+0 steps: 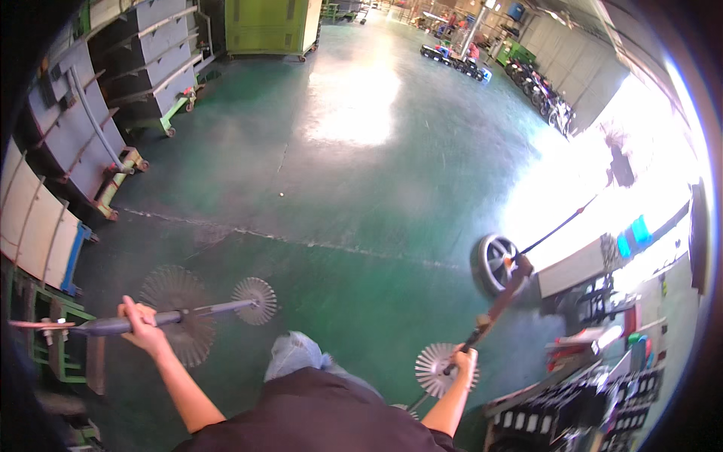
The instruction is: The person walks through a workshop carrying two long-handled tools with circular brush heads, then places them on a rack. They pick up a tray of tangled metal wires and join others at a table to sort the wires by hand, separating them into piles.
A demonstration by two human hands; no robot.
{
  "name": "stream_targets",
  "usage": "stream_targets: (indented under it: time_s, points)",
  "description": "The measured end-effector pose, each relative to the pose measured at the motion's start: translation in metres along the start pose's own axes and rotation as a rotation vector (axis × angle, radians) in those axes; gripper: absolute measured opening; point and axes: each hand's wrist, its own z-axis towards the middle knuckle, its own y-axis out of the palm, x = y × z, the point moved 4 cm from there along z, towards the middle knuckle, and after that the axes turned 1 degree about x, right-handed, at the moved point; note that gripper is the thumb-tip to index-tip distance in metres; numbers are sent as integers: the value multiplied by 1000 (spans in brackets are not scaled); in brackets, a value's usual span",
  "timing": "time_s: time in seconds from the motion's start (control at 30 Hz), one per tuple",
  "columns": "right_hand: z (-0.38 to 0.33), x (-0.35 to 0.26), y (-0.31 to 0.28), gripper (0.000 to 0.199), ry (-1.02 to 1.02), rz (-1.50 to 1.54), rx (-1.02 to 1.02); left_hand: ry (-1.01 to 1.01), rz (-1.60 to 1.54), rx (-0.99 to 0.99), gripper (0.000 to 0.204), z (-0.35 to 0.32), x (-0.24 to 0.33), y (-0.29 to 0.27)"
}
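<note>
My left hand [143, 325] is closed round a grey shaft [109, 326] held out to the left, roughly level. Along it, slotted metal discs show: a large, blurred disc [197, 346] by my hand and a smaller disc [256, 301] at the inner end. My right hand [465, 363] grips a dark bar [498, 305] slanting up and away to the right. Beside that hand is another slotted disc [431, 363], and part of one more shows by my body. A spoked wheel [484, 265] appears near the bar's far end; whether they are joined I cannot tell.
Tall grey wheeled racks [75, 135] line the left, with a green frame [71, 354] nearer. A green cabinet [267, 26] stands far ahead. At right are a rack of dark parts [542, 422] and a pale box [572, 267]. Parked motorcycles [542, 94] stand far right, beyond the green floor [301, 203].
</note>
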Motion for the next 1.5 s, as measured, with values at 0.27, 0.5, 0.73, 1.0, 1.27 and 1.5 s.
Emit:
stream_targets:
  time_s: [0.27, 0.5, 0.73, 1.0, 1.27, 1.5]
  points:
    - [332, -8, 205, 16, 190, -461, -121, 10, -10, 230, 34, 76, -144, 207]
    - [474, -66, 281, 33, 453, -633, -220, -4, 19, 136, 40, 161, -269, 537]
    - [644, -228, 355, 22, 685, -505, -281, -37, 71, -55, 40, 176, -438, 838]
    - [973, -417, 457, 18, 652, -574, -365, -10, 213, 105, 42, 190, -551, 1120]
    - [1299, -605, 602, 16, 482, -525, -268, -64, 152, 138, 40, 218, -741, 1378]
    - [1459, -780, 654, 31, 473, -602, -42, -159, 135, -41, 42, 242, -876, 1743]
